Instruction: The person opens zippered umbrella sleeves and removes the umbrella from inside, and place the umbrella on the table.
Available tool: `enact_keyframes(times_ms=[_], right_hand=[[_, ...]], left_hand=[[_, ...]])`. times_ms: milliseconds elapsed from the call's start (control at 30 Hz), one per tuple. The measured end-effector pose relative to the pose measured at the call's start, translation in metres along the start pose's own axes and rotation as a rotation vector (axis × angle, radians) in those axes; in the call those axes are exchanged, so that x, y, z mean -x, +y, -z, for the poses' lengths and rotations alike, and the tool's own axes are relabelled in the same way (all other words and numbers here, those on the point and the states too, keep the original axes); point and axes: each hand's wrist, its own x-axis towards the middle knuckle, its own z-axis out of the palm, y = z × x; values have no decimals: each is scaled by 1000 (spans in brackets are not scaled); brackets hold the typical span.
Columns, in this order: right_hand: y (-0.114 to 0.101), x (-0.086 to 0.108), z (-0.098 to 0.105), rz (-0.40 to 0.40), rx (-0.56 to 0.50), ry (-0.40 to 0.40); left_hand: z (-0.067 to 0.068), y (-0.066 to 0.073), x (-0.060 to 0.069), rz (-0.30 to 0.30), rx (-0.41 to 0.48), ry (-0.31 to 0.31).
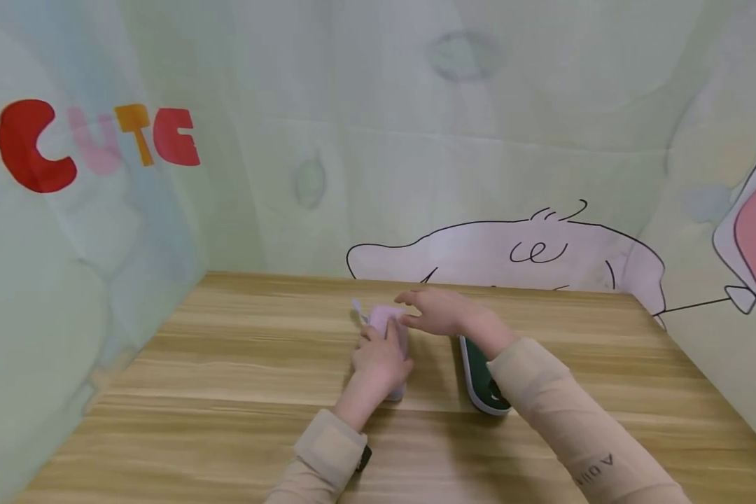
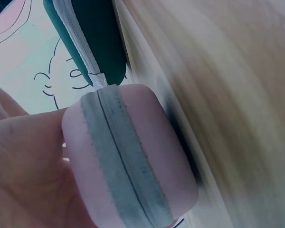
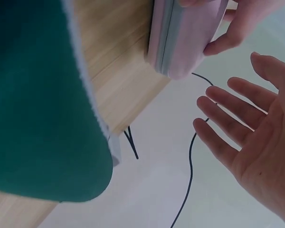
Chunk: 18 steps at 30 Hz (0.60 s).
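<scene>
A pink zippered case stands on the wooden table, with a grey zip band showing closed along its side in the left wrist view. My left hand grips this case from above, fingers over its top and sides. Just right of the case's far end, my right hand hovers with fingers extended and holds nothing; its spread fingers appear apart from the case in the right wrist view. A dark green case with a pale zip edge lies below my right forearm, partly hidden by it.
The wooden table runs back to a printed cloth wall with cartoon drawings and coloured letters. A pale strap sticks out at the pink case's far left. A small black object shows beside the left cuff.
</scene>
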Motion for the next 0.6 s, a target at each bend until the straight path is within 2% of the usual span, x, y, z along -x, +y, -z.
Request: enact_keyframes(times_ms=[233, 433, 600], right_hand=[[-5, -20, -4, 20, -76, 0], [-9, -36, -7, 35, -48, 11], [-11, -47, -11, 48, -1, 16]], left_hand=[[-2, 2, -1, 16, -18, 1], [-1, 3, -1, 21, -51, 14], [-5, 6, -2, 25, -106, 32]])
